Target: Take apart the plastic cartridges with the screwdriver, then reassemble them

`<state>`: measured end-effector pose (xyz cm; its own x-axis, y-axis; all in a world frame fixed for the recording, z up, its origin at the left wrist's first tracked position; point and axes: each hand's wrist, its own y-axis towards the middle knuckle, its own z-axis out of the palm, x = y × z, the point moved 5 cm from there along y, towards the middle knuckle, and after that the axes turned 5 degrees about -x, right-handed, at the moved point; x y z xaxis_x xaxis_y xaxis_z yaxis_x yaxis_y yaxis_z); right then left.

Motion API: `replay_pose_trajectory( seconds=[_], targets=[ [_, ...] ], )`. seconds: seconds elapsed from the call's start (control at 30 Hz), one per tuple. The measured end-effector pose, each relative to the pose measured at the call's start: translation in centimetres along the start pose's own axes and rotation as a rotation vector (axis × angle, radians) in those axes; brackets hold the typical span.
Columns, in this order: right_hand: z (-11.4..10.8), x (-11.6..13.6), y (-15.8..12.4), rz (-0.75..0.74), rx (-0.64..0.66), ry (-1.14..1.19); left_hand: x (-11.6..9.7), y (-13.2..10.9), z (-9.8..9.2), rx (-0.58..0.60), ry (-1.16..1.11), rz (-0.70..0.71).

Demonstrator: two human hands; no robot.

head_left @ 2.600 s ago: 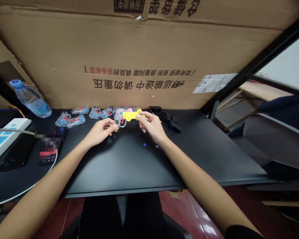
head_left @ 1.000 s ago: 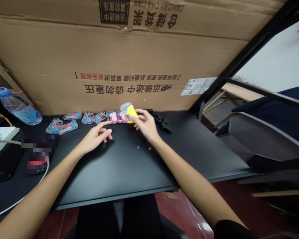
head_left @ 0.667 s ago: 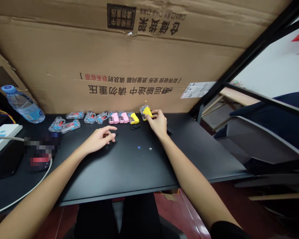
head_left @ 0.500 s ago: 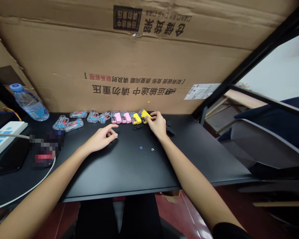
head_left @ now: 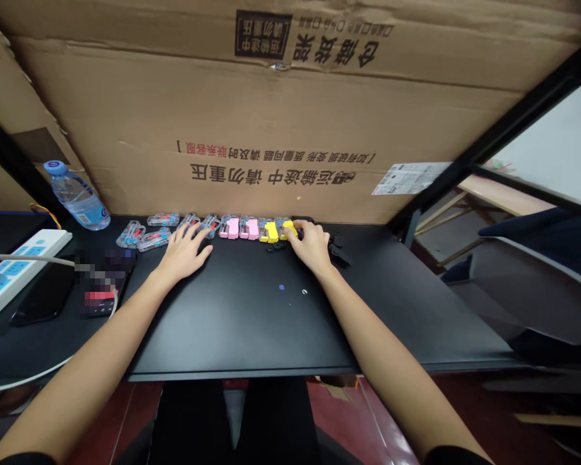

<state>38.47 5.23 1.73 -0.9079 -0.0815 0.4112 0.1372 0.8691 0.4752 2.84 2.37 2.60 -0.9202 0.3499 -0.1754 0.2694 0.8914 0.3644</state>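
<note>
My right hand point(head_left: 314, 247) has thumb and fingers closed on the end of a yellow and clear plastic piece point(head_left: 287, 228), which lies at the right end of a row. Beside it lie another yellow piece point(head_left: 270, 231) and two pink ones, a nearer pink piece point(head_left: 250, 228) and a farther pink piece point(head_left: 231, 227). My left hand point(head_left: 184, 253) is spread, palm down, with its fingertips at the clear pieces with blue and red parts point(head_left: 210, 224). Fingers partly cover one of these. Small black rings point(head_left: 273, 248) lie in front of the yellow pieces.
Black parts point(head_left: 339, 255) lie right of my right hand. A blue disc point(head_left: 281, 287) and a white bit point(head_left: 305, 292) are on the black table point(head_left: 232, 336). Leftward are a water bottle point(head_left: 80, 200), a power strip point(head_left: 24, 265) and a cable. Cardboard point(head_left: 271, 123) stands behind.
The yellow piece in my right hand has gone from tilted to lying in line with the row. My left hand has moved left to the clear pieces and spread its fingers.
</note>
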Motion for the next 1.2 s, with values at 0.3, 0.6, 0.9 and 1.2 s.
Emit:
replay_pose_trajectory(
  seconds=[0.3,0.6,0.9,1.2],
  targets=[
    [0.5,0.7,-0.6,-0.128,0.081,0.154,-1.0,-0.2,-0.9,0.077,0.014,0.019],
    [0.9,0.6,-0.6,-0.129,0.088,0.185,-2.2,-0.7,-2.7,0.143,0.054,0.018],
    [1.4,1.0,-0.8,-0.159,0.104,0.172,-2.7,-0.3,-4.3,0.107,0.031,0.012],
    [1.6,1.5,-0.9,-0.221,0.163,0.233,4.0,-0.2,-3.4,-0.048,0.201,-0.299]
  ],
)
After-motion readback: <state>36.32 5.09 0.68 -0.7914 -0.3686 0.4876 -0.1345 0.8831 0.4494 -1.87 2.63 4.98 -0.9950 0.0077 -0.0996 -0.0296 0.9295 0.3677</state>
